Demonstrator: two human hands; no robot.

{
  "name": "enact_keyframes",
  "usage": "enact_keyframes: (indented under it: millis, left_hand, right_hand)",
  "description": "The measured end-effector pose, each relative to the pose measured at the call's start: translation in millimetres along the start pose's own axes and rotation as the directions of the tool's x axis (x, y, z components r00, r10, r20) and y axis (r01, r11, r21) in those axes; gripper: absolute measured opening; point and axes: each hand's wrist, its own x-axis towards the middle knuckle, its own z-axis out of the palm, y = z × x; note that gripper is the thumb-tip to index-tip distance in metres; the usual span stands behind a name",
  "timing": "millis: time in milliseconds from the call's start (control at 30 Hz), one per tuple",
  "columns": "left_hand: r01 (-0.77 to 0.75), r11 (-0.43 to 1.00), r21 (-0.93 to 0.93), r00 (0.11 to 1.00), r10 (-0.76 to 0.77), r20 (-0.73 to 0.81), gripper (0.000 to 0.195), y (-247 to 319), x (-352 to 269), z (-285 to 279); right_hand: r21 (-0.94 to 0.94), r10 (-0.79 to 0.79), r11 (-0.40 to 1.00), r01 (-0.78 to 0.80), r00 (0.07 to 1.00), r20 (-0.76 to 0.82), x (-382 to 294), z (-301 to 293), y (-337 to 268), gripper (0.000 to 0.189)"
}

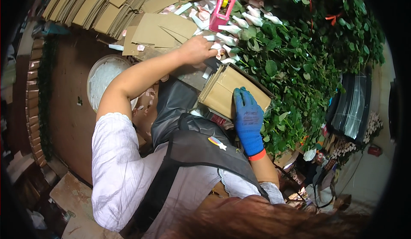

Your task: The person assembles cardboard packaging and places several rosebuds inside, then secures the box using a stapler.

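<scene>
My left hand [196, 50], bare, is over the work surface with its fingers curled beside flower buds in white netting sleeves [227, 39]. Whether it pinches anything cannot be told. A blue knitted glove covers my right hand [248, 109], which lies across a bundle of folded brown cardboard [224, 89] and steadies it; its thumb side is partly hidden. A pink tape dispenser [222, 11] with a yellow core stands beyond my left hand. Loose cardboard sheets [165, 28] lie left of the dispenser. Leafy green stems [289, 59] are heaped right of the bundle.
Stacks of cut cardboard [93, 9] stand at the upper left. A round tub [110, 78] of white pieces is below my left forearm. Fallen petals lie on the floor and surface. Dark curved sleeves or sheets [351, 105] are at the far right. A black apron covers my lap.
</scene>
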Motion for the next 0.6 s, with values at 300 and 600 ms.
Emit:
enact_keyframes:
  millis: [300,600]
  left_hand:
    - [0.328,0.932,0.156,0.934,-0.345,0.091,0.047,20,-39,-9]
    - [0.266,-0.029,-0.964,0.799,-0.552,0.237,0.114,158,-3,-119]
  right_hand:
    - [0.565,0.041,0.825,0.001,0.997,-0.063,-4,-28,24,0.048]
    - [0.833,-0.094,0.4,0.383,0.921,-0.378,11,-20,-22,0.123]
